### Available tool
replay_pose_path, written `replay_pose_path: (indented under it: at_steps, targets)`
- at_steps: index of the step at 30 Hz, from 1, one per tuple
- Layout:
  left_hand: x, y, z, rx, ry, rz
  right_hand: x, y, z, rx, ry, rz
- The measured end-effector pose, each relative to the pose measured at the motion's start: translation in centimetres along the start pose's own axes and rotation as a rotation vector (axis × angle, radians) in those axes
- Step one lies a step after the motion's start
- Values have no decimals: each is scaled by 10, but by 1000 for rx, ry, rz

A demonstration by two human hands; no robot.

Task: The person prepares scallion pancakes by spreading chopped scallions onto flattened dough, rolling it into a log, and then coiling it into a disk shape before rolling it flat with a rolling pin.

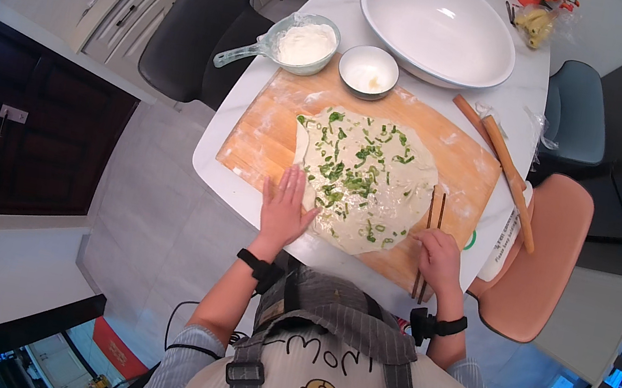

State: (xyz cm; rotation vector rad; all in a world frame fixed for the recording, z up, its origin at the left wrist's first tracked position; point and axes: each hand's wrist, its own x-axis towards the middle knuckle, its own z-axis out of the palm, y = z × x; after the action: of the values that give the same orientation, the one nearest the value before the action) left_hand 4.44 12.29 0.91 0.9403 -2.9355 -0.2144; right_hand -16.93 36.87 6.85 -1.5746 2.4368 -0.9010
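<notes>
A thin, wide sheet of dough [410, 192] with an oily sheen lies on the wooden board [254, 129]. Chopped green onion [359, 180] is scattered over it, thickest near the middle. A narrow strip along its left edge looks folded over. My left hand [285, 208] rests at that edge, palm down, fingers extended and thumb apart. At the lower right edge of the dough is my right hand [439, 258], its fingers curled. Whether they pinch the dough is unclear. Beneath this hand a pair of dark chopsticks [430, 214] lies across the board's edge.
Behind the dough stand a small bowl [368, 72] with white residue and a handled container of flour [306, 45]. A large white basin [437, 27] is farther back. Two wooden rolling pins [510, 165] lie at the right. Chairs [547, 258] flank the white table [219, 135].
</notes>
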Motion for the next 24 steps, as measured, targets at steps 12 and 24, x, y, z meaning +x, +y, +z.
replay_pose_path:
  at_steps: [12, 24]
  targets:
    - [2, 9, -14, -141, 21, -58, 12, -4, 3, 12, -30, -60]
    - [-51, -37, -11, -351, -39, -65, 10, -1, 9, 21, -26, -87]
